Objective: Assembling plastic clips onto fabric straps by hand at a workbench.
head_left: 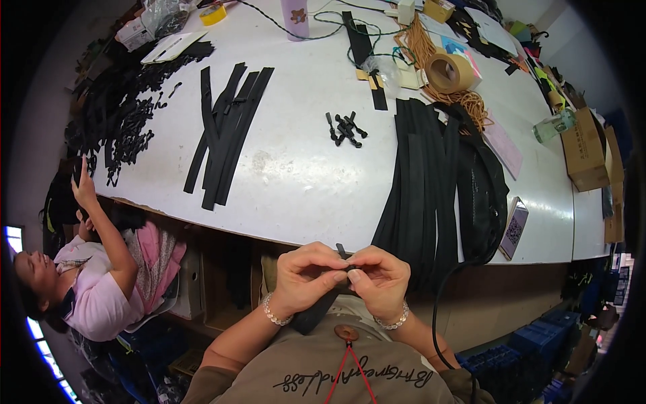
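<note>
The fingers of the left hand and right hand are pinched together on the top end of a black strap, held over the lap at 6 o'clock just below the table edge. It looks like a small black fitting is being worked onto that end, so the next move likely calls for a steady thumb push with the strap kept straight. As for containers, the cardboard box at 3 o'clock shows no contents; the loose clips at 12 o'clock lie bare on the table.
</note>
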Tool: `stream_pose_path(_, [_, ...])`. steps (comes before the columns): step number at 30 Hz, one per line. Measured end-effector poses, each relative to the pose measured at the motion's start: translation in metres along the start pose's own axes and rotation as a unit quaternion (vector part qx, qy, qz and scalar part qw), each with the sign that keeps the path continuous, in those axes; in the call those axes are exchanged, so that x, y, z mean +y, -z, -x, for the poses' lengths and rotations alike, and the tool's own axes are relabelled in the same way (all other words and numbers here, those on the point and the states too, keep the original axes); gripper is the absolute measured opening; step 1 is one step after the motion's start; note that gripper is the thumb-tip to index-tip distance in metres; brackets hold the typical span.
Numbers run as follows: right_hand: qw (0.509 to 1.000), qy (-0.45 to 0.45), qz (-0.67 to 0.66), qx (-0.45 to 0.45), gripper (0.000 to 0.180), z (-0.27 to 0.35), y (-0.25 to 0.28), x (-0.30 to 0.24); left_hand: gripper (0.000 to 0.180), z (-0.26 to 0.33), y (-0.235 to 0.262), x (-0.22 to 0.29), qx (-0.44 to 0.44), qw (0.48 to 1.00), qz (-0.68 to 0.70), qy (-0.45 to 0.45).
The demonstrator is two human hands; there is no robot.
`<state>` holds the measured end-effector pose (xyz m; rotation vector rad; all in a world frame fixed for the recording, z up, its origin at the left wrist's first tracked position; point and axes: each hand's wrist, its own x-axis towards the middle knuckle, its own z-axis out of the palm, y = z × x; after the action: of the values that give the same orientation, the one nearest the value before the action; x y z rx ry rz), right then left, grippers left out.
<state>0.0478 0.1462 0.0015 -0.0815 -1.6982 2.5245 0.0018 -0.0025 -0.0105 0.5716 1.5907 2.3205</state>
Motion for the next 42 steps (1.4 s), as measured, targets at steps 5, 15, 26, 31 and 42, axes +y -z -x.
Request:
stream_pose_path(5, [0.989,0.058,0.138,0.001,0.016,-0.006,0.005,-0.006,0.014,-0.002,-0.004,0.019,0.036,0.992,0.021,0.119])
stream_pose_path(15, [0.958,0.158,0.239,-0.004,0.017,-0.008,0.001,-0.004,0.01,-0.003,-0.008,0.027,0.033,0.983,-0.055,0.174])
stream_pose_path(26, [0.964,0.154,0.219,0.009,0.015,-0.007,0.002,0.001,0.01,0.006,-0.005,0.013,0.025,0.988,-0.041,0.15])
stream_pose_path(31, [0.998,0.025,0.052,-0.008,0.012,-0.003,0.003,0.001,0.008,0.007,-0.002,0.006,0.011,0.994,-0.075,0.076])
stream_pose_path(42, [0.966,0.147,0.211,-0.02,0.014,-0.009,0.002,-0.004,0.012,0.003,-0.014,0.007,0.074,0.997,-0.006,0.012])
